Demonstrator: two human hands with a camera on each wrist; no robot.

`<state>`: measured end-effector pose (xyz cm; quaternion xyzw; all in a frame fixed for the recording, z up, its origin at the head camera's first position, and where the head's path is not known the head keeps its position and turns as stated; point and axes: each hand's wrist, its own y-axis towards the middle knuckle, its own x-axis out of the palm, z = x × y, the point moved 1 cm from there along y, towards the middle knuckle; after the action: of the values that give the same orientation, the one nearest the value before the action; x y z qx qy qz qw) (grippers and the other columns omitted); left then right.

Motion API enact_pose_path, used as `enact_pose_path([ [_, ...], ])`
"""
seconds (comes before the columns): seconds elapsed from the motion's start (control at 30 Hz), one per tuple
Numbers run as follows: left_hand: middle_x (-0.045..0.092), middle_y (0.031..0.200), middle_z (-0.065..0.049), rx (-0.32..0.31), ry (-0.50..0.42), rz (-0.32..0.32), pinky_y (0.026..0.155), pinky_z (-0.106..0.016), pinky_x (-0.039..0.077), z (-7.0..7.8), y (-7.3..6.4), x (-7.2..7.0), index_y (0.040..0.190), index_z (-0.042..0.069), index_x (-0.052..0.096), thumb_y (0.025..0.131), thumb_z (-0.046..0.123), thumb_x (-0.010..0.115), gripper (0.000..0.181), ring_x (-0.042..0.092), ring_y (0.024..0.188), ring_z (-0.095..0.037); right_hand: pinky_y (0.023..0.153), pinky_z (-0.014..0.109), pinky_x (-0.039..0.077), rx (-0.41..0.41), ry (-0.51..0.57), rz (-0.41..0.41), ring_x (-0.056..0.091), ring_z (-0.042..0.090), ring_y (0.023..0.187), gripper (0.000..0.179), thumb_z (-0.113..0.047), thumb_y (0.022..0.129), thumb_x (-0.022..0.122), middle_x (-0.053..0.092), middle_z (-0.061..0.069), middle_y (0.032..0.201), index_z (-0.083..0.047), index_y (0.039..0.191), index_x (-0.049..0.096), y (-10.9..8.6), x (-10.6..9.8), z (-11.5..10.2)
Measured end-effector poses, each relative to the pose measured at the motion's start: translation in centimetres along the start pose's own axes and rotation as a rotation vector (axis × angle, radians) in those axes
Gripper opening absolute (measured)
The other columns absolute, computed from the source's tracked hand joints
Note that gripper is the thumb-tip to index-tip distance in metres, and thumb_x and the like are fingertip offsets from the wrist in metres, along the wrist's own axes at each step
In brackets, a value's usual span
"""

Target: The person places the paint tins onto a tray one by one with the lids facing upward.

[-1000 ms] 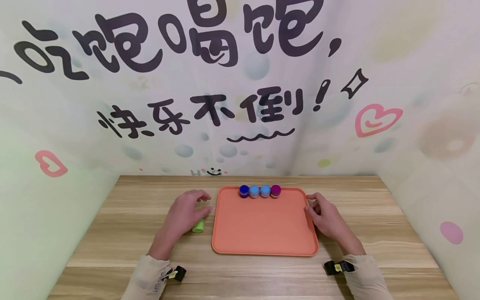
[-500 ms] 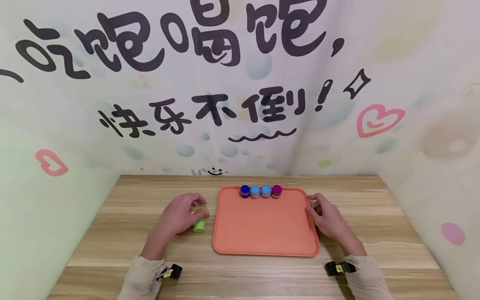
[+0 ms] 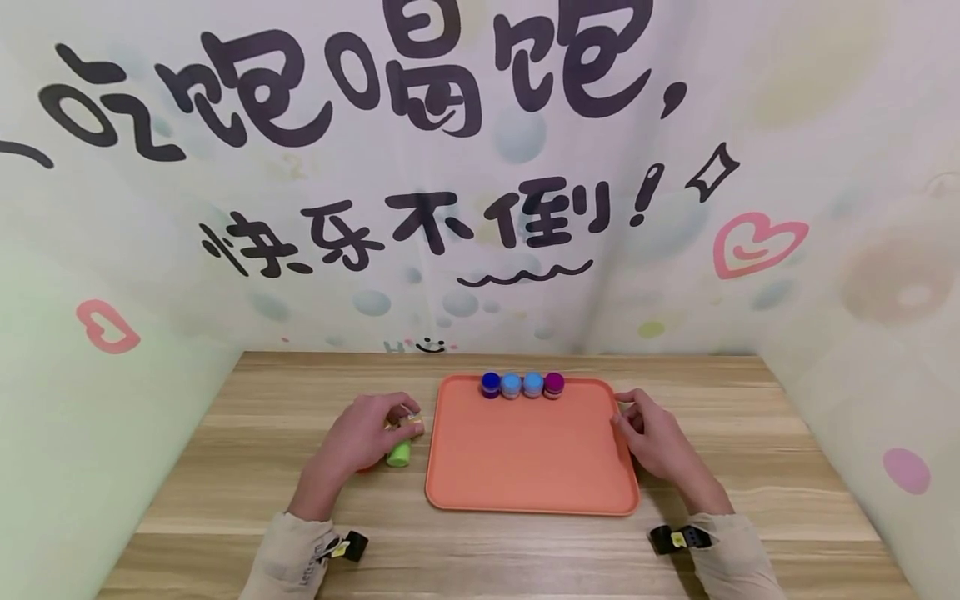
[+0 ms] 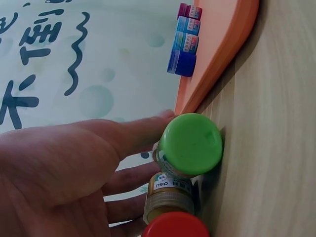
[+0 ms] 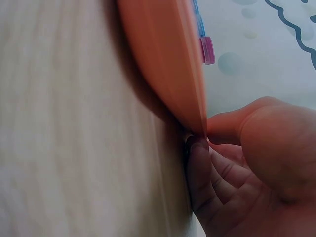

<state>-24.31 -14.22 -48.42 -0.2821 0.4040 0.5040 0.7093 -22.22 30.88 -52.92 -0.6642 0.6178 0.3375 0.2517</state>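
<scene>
My left hand (image 3: 366, 429) is left of the orange tray (image 3: 532, 450), its thumb and fingers around a small paint jar with yellow-brown contents (image 4: 170, 185). A green-capped jar (image 4: 192, 145) lies on the table just in front of it, its cap facing the left wrist camera. A red-capped jar (image 4: 177, 228) is partly hidden under the hand in the head view. On the other side, my right hand (image 3: 651, 433) pinches the tray's right rim, thumb above and a finger tucked at its underside in the right wrist view.
Several small jars stand in a row along the tray's far edge: a dark blue jar (image 3: 491, 385), light blue jars (image 3: 511, 385) and a magenta jar (image 3: 553, 385). Behind the wooden table (image 3: 525, 558) rises a printed white wall (image 3: 480, 317).
The left hand has drawn back left from the tray's edge, then shifted slightly right with the yellow-brown jar between its fingers. Red shows under it now. The right hand stays at the rim.
</scene>
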Motion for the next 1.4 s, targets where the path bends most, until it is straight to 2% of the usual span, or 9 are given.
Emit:
enact_pose_path([
  [0.13, 0.072, 0.093, 0.006, 0.012, -0.032, 0.036, 0.082, -0.039, 0.057, 0.0, 0.1, 0.0, 0.112, 0.017, 0.073, 0.09, 0.03, 0.077, 0.026, 0.069, 0.087, -0.011, 0.058, 0.024, 0.05, -0.002, -0.003, -0.004, 0.058, 0.014, 0.069, 0.036, -0.014, 0.1, 0.061, 0.062, 0.005, 0.088, -0.005, 0.134, 0.053, 0.0, 0.0, 0.0],
  [0.37, 0.071, 0.106, -0.003, 0.021, -0.1, 0.092, 0.084, -0.041, 0.058, -0.1, 0.4, 0.0, 0.115, 0.014, 0.072, 0.086, 0.023, 0.081, 0.032, 0.069, 0.093, -0.019, 0.058, 0.024, 0.05, -0.002, -0.002, -0.002, 0.057, 0.013, 0.069, 0.035, -0.014, 0.1, 0.061, 0.062, 0.004, 0.087, -0.006, 0.134, 0.053, 0.0, 0.1, 0.1],
  [0.67, 0.071, 0.109, -0.004, -0.048, -0.197, 0.176, 0.085, -0.036, 0.061, -0.2, 1.2, 0.2, 0.11, 0.012, 0.071, 0.077, 0.026, 0.088, 0.04, 0.072, 0.099, -0.022, 0.057, 0.024, 0.049, 0.0, -0.004, 0.001, 0.057, 0.013, 0.067, 0.035, -0.014, 0.1, 0.061, 0.061, 0.005, 0.086, -0.005, 0.133, 0.053, 0.0, 0.0, 0.0],
  [0.83, 0.072, 0.11, -0.006, -0.005, -0.182, 0.218, 0.083, -0.033, 0.061, 0.0, 1.2, 0.1, 0.106, 0.013, 0.074, 0.075, 0.025, 0.09, 0.038, 0.074, 0.096, -0.021, 0.058, 0.024, 0.05, 0.001, -0.005, -0.001, 0.057, 0.013, 0.068, 0.036, -0.014, 0.1, 0.061, 0.062, 0.005, 0.086, -0.005, 0.133, 0.053, 0.0, 0.0, 0.0],
  [1.07, 0.073, 0.109, -0.003, 0.039, -0.214, 0.199, 0.071, -0.024, 0.061, 0.7, 1.4, 0.2, 0.113, 0.015, 0.075, 0.079, 0.022, 0.087, 0.037, 0.074, 0.082, -0.013, 0.057, 0.023, 0.049, -0.006, 0.002, 0.018, 0.057, 0.011, 0.066, 0.035, -0.013, 0.099, 0.063, 0.063, 0.005, 0.085, -0.004, 0.132, 0.055, 0.0, 0.0, 0.0],
  [1.4, 0.068, 0.108, -0.003, 0.076, -0.223, 0.148, 0.073, -0.02, 0.059, 1.5, 1.9, 1.1, 0.119, 0.015, 0.074, 0.088, 0.026, 0.079, 0.033, 0.07, 0.086, -0.01, 0.058, 0.023, 0.048, 0.001, 0.001, 0.017, 0.057, 0.012, 0.068, 0.035, -0.013, 0.099, 0.063, 0.063, 0.005, 0.086, -0.005, 0.132, 0.054, 0.0, 0.0, -0.1],
])
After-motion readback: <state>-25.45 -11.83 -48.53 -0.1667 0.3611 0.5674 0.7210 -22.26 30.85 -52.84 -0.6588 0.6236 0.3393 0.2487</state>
